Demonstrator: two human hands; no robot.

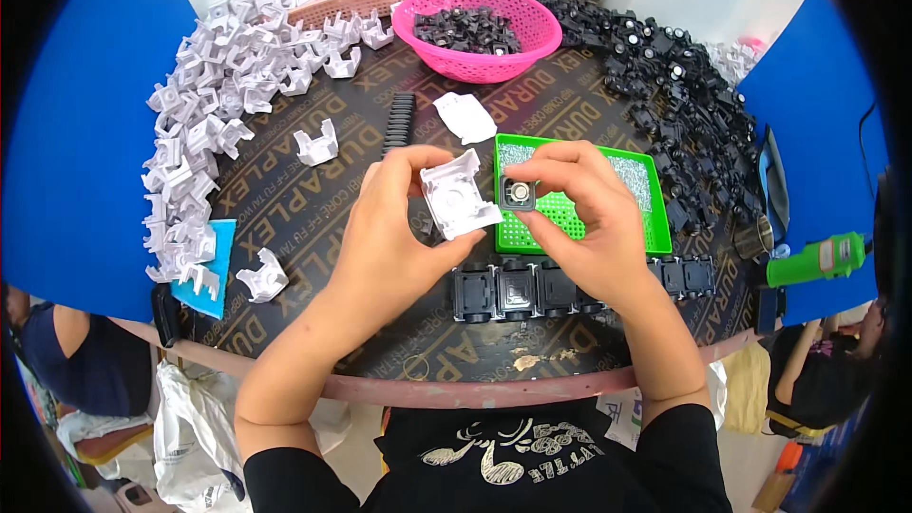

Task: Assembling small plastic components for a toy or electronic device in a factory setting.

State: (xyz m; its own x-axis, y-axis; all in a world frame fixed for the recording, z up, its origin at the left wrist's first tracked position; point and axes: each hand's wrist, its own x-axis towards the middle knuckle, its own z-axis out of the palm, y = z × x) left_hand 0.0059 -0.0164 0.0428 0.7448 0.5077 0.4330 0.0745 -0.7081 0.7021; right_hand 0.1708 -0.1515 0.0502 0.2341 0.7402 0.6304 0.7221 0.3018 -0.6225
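Above the middle of the table, my left hand (385, 223) grips a white plastic housing (458, 198) by its edges, its hollow side with a round boss facing up. Close to its right, my right hand (594, 204) pinches a small square black part (516, 193) with a pale round centre between thumb and fingers. The two pieces are held almost side by side; whether they touch I cannot tell. Below the right hand lies a row of black square assemblies (518, 293), partly covered by that hand and wrist. A green tray (655, 192) sits behind the right hand.
White housings (214, 76) heap along the left; black parts (665, 104) pile along the right. A pink basket (477, 63) holds black pieces. Near it are a black ribbed strip (399, 119) and a white crumpled piece (465, 118). A green electric screwdriver (815, 260) lies at the right edge.
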